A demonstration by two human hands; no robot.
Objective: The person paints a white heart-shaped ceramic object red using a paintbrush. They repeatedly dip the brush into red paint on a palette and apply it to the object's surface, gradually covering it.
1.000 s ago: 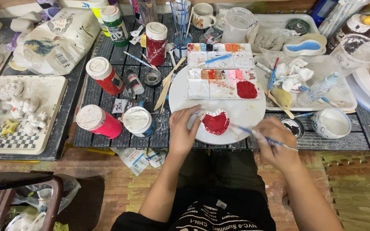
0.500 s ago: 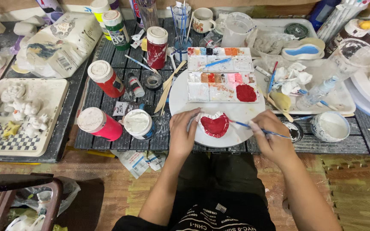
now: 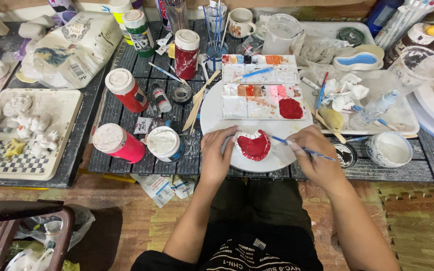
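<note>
A dark slatted table [image 3: 126, 120] carries paint bottles [image 3: 126, 90], a round white plate [image 3: 212, 118] and trays [image 3: 61, 165].

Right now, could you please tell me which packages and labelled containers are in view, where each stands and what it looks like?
White sack: far left, lying flat, blue and grey print.
Green bottle: top, right of the sack, white cap, printed label.
Dark red jar: top centre, white lid.
Red bottle: left of the white plate, tilted.
Pink bottle: near table edge, on its side.
Leaflets: floor, below the table edge.
</note>
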